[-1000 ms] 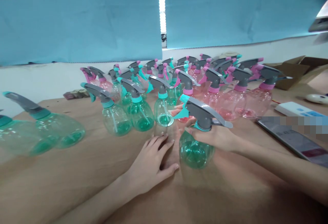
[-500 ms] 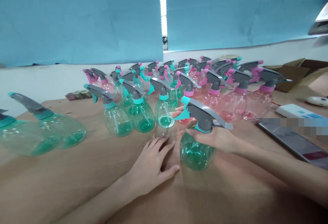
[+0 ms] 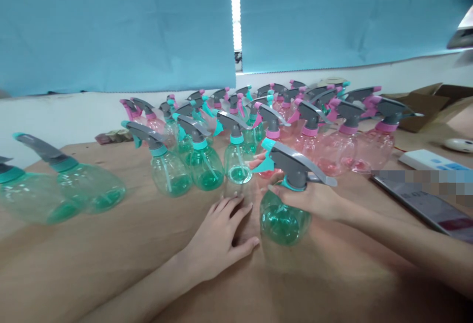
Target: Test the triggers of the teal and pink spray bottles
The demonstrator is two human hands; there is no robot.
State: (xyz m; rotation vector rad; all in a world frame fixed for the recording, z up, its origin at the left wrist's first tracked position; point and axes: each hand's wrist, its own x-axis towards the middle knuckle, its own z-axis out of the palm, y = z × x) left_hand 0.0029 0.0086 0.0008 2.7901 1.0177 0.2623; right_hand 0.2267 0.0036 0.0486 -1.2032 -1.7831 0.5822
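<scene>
My right hand (image 3: pixel 291 197) is wrapped round the neck and upper body of a green spray bottle (image 3: pixel 283 224), which has a grey head and a turquoise trigger and nozzle. The bottle is upright, its nozzle pointing left. To its left, my left hand (image 3: pixel 221 239) lies palm down on the wooden table (image 3: pixel 140 259), fingers spread, holding nothing. Just beyond my left fingertips stands a clear green spray bottle (image 3: pixel 238 160). Two more green spray bottles (image 3: pixel 205 165) are beside it on the left.
Many pink spray bottles (image 3: pixel 336 150) and green ones crowd the back of the table. Two green bottles (image 3: pixel 88 185) stand at the far left. On the right lie a phone (image 3: pixel 417 200), a white box (image 3: pixel 424 159) and a white mouse-like object (image 3: pixel 458 145), with an open cardboard box (image 3: pixel 417 106) behind.
</scene>
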